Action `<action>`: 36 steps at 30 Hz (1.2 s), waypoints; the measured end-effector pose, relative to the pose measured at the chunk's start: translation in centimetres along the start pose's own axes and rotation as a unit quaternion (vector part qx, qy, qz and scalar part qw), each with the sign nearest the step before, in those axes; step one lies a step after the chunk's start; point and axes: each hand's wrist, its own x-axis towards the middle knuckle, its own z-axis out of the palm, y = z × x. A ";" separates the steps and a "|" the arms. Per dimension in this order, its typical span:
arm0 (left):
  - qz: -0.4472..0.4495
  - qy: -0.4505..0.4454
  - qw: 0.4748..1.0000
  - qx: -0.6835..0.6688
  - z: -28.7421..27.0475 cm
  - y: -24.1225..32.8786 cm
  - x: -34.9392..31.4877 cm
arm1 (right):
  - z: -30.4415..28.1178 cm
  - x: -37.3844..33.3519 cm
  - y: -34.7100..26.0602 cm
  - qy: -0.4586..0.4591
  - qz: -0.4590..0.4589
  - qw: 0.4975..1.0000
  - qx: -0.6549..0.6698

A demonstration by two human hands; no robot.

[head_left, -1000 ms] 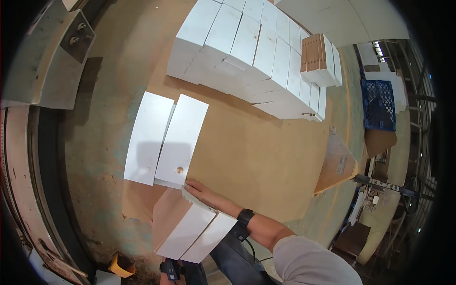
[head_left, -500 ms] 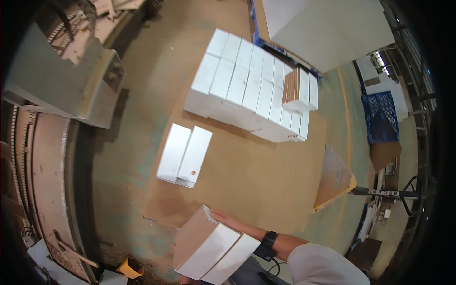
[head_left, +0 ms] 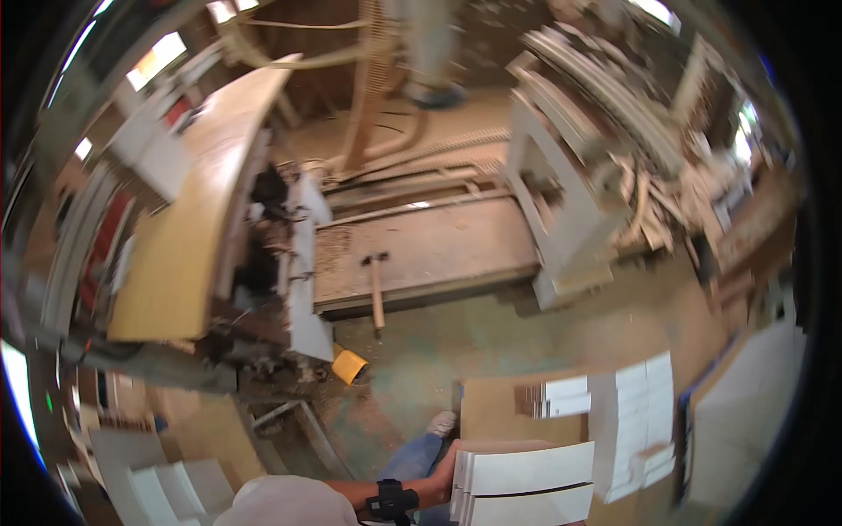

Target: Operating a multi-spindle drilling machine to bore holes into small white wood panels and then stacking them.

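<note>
A stack of white rectangular boards [head_left: 526, 469], split by a dark gap into two groups, is held low in front of me. My left hand [head_left: 446, 472] presses against the left end of the stack, its fingers partly hidden behind the boards. A dark device is strapped round that wrist [head_left: 392, 502]. My right hand is out of view. Just beyond the held stack, more white boards lie in a small group [head_left: 568, 396] and a larger block [head_left: 645, 421] on a brown sheet [head_left: 500, 412] on the floor.
A machine bed [head_left: 438, 254] crosses the far side, with a hammer [head_left: 377, 289] overhanging its edge. A yellow container [head_left: 349, 366] sits on the floor. A yellowish panel [head_left: 189, 237] slants at left. Wood scraps [head_left: 645, 197] pile at far right. Further white boards [head_left: 180, 491] are at lower left.
My view has swung left, toward the machine bed, and the held boards have come round with me. My left arm now shows, while my right hand and forearm have left the picture.
</note>
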 end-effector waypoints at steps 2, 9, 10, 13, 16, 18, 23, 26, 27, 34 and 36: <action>-0.003 0.014 1.000 -0.020 2.2 1.5 -7.9 | 2.5 -1.9 -4.7 -0.030 -0.016 0.998 -0.044; 0.197 -0.080 0.968 -0.134 -0.7 4.6 -19.5 | 14.0 -6.8 -17.3 -0.141 -0.077 0.973 -0.166; 0.235 -0.088 0.956 -0.153 -1.6 4.9 -20.8 | 15.8 -7.1 -18.5 -0.159 -0.083 0.967 -0.180; 0.261 -0.063 0.941 -0.207 -3.7 8.4 -26.5 | 22.1 -7.8 -21.9 -0.216 -0.094 0.945 -0.225; 0.302 -0.063 0.922 -0.233 -6.4 11.2 -32.4 | 28.5 -8.7 -24.8 -0.258 -0.100 0.921 -0.274; 0.354 -0.074 0.897 -0.255 -8.0 12.4 -35.8 | 32.6 -8.8 -26.2 -0.291 -0.101 0.902 -0.304; 0.385 -0.056 0.855 -0.342 -11.3 15.7 -41.4 | 43.6 -6.6 -29.0 -0.385 -0.079 0.841 -0.371; 0.424 -0.047 0.821 -0.379 -13.1 17.2 -41.5 | 48.7 -7.3 -30.4 -0.411 -0.083 0.812 -0.405; 0.421 -0.056 0.810 -0.405 -13.4 17.6 -42.7 | 50.9 -6.2 -30.6 -0.439 -0.070 0.794 -0.414; 0.419 -0.062 0.788 -0.447 -16.0 20.8 -41.7 | 61.3 -4.9 -32.2 -0.517 -0.041 0.712 -0.473; 0.376 -0.036 0.826 -0.418 -15.8 21.9 -42.1 | 63.8 -4.0 -32.4 -0.544 -0.028 0.686 -0.482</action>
